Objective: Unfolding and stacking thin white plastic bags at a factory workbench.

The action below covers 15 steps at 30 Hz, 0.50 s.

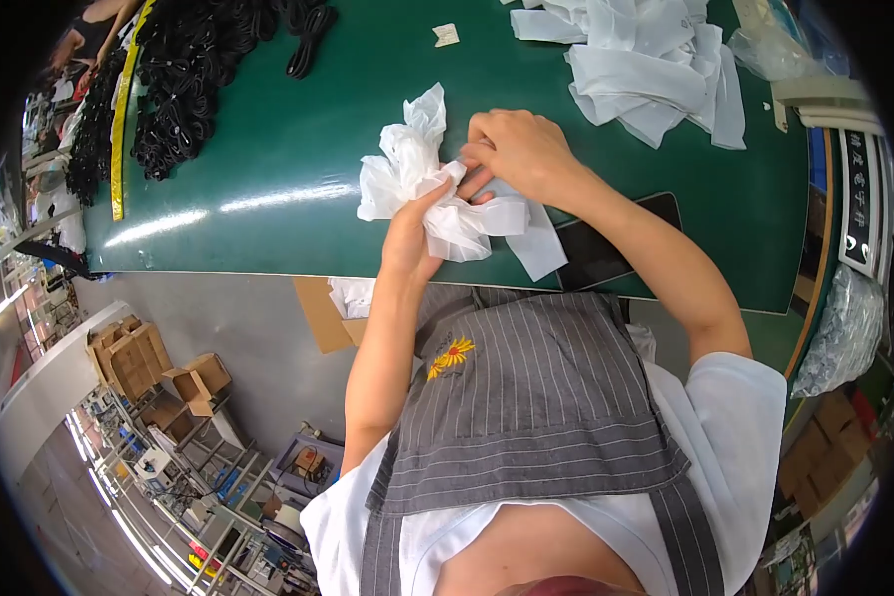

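Observation:
A bunch of crumpled, thin white plastic bags [407, 159] is gathered in my left hand [407, 243], above the near edge of the green table [298, 119]. Its thumb lies over the bunch and the fingers are closed round it. Just to the right, my right hand [521, 149] is bent inward with its fingertips pinched together close to the left fingers. What sits in that pinch is hidden behind the fingers. A flat, translucent white bag [538, 246] lies below the right hand, by a dark phone-like slab [621, 233] partly covered by my right forearm.
At the back right lies a loose pile of flat white bags [646, 84]. Bundled black cables [174, 109] cover the far left beside a yellow measuring strip [122, 139]. A small paper tag [446, 35] lies at the back. An open cardboard box [323, 313] stands below the table edge.

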Tool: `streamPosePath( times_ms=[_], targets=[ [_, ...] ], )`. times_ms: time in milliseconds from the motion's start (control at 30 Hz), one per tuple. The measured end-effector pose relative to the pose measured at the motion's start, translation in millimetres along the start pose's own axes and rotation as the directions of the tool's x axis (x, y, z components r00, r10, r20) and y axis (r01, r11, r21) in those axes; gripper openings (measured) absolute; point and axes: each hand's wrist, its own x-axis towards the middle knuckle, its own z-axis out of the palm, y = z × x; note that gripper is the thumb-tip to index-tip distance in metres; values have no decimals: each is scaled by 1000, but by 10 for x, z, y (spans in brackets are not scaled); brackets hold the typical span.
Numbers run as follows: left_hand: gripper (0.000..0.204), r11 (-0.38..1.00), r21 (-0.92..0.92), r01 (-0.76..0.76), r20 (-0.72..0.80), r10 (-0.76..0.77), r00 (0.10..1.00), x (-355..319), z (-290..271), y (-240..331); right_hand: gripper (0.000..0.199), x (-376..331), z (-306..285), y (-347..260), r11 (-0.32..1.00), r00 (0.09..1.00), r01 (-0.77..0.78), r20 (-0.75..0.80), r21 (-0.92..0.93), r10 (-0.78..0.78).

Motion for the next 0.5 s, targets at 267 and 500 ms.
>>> streamPosePath(
  times_ms=[267,500],
  targets=[
    [50,1000,-28,0,-9,-1,1000,-8,35,9,19,-111,-108,-66,993,974,18,-227,119,10],
    [35,976,195,-96,205,55,977,-64,-14,61,31,73,-99,-127,707,979,-181,192,684,65]
  ],
)
